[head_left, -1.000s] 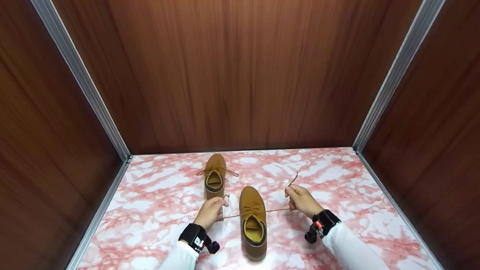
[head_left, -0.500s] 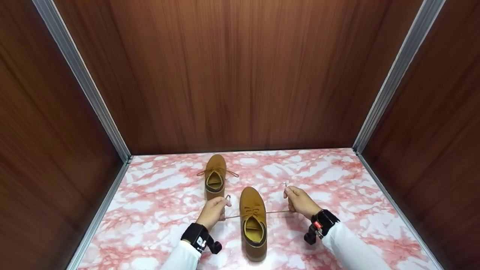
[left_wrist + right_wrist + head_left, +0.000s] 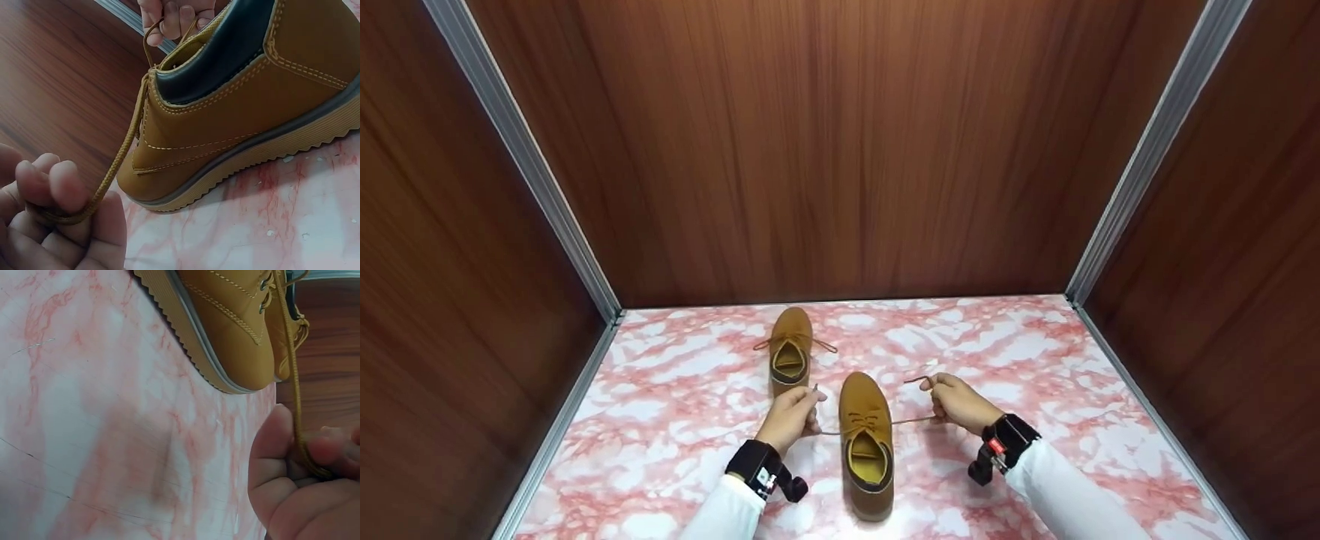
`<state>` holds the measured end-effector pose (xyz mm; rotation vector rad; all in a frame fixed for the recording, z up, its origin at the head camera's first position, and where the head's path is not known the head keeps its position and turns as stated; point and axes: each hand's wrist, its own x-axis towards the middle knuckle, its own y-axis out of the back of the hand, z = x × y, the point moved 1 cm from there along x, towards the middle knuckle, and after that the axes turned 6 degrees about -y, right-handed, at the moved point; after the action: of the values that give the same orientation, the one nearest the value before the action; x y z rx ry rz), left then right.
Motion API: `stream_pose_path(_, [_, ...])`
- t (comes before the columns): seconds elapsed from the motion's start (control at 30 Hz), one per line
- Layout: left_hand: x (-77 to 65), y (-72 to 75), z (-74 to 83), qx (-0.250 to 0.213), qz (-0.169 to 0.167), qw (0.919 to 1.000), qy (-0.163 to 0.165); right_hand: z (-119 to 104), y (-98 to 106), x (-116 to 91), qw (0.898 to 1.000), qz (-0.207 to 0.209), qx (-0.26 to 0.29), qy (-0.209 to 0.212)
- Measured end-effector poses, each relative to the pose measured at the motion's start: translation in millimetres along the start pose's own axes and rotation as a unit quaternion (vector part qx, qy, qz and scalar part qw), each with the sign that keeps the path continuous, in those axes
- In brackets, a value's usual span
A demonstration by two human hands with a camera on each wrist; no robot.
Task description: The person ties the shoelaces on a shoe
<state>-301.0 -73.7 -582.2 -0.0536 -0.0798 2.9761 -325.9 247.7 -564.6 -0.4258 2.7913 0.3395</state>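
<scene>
A tan ankle shoe (image 3: 864, 397) with a dark collar and yellow lining stands on the patterned surface, toe pointing away. Its laces spread out to both sides. On its left, my left hand (image 3: 787, 416) grips one lace (image 3: 121, 154) with curled fingers; in the left wrist view the lace runs from the shoe's eyelets into the fingers. Across the shoe, my right hand (image 3: 964, 403) holds the other lace (image 3: 291, 365), its free end sticking out beyond the fingertips toward the shoe. Both hands are raised above the surface, apart from the shoe's body.
A second matching shoe (image 3: 790, 330) stands farther back on the left, its laces hanging out to both sides. The red-and-white marbled surface (image 3: 1005, 337) is bounded by brown wood-grain panels (image 3: 840, 150) with grey metal corner strips (image 3: 1140, 172).
The free lace end at my right hand has swung from pointing up to pointing left. The left hand has shifted slightly toward the shoe, and its lace hangs slacker. Both shoes stay put.
</scene>
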Motion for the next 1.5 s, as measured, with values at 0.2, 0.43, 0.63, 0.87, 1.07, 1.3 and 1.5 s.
stream_pose_path(0.2, [0.0,-0.7,4.2,0.022,-0.013,0.9997,0.005,-4.5,2.7,-3.6,0.999,-0.032,-0.037,0.016])
stream_pose_path(0.43, [-2.3,-2.0,5.6,0.067,-0.031,0.9972,-0.008,-6.3,7.6,-5.1,0.997,-0.063,-0.044,0.023])
stream_pose_path(0.63, [-4.2,-1.3,6.4,0.080,-0.037,0.9959,-0.018,-10.2,9.1,-4.8,0.995,-0.030,-0.086,0.029])
stream_pose_path(0.87, [-5.1,0.2,7.1,0.104,-0.052,0.9928,-0.027,-13.2,13.2,-3.1,0.988,0.018,-0.137,0.062])
stream_pose_path(1.07, [-4.2,0.8,11.2,0.097,-0.057,0.9935,-0.012,-16.2,15.6,-2.1,0.984,0.049,-0.152,0.081])
stream_pose_path(1.3, [-0.9,-1.2,18.4,0.116,-0.056,0.9915,-0.017,-19.2,17.2,-1.3,0.976,0.088,-0.167,0.106])
stream_pose_path(1.5, [2.7,-3.9,27.6,0.153,-0.051,0.9860,-0.045,-20.6,17.1,-2.8,0.975,0.101,-0.170,0.099])
